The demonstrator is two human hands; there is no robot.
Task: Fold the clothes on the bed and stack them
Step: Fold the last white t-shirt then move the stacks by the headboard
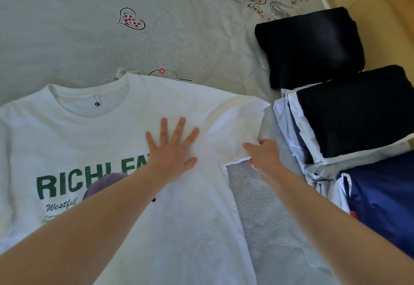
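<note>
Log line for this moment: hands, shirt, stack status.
left hand flat on white T-shirt | right hand pinching sleeve | shirt unfolded | folded stack alongside

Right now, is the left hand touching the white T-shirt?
Touching: the head view shows the left hand pressed flat, fingers spread, on the white T-shirt.

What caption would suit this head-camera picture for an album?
Left hand pressing flat on a white T-shirt while the right hand grips its sleeve, folded clothes stacked alongside.

left hand [171,150]: bare, no rings | right hand [264,154]: bare | forearms: unsleeved
</note>
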